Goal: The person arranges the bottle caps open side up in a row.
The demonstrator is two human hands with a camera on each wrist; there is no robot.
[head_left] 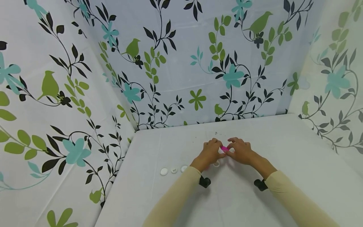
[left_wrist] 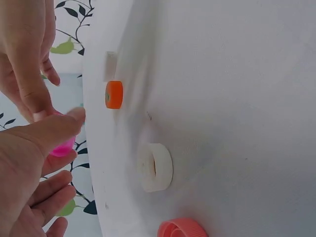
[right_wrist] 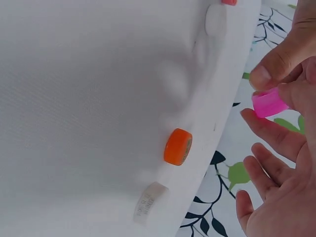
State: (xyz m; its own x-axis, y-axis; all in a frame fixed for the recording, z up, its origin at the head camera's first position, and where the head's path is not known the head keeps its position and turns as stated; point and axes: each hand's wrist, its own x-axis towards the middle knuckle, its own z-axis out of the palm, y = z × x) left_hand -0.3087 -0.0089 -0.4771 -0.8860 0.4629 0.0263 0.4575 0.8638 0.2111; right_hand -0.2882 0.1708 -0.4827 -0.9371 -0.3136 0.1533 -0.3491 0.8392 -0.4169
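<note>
Both hands are on the pink cap [head_left: 224,148], held up just above the counter [head_left: 283,151]: left hand [head_left: 210,152] and right hand [head_left: 241,150] each pinch it at the fingertips. Looks like mid-handling to me, nothing set down yet; orange cap [right_wrist: 178,146] and white cap [left_wrist: 155,167] lie loose on the counter.

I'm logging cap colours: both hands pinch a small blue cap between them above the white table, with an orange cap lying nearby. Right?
Not quite: the cap is pink, not blue, as the right wrist view shows. The left hand and right hand do pinch it above the white table, and an orange cap lies nearby.
</note>
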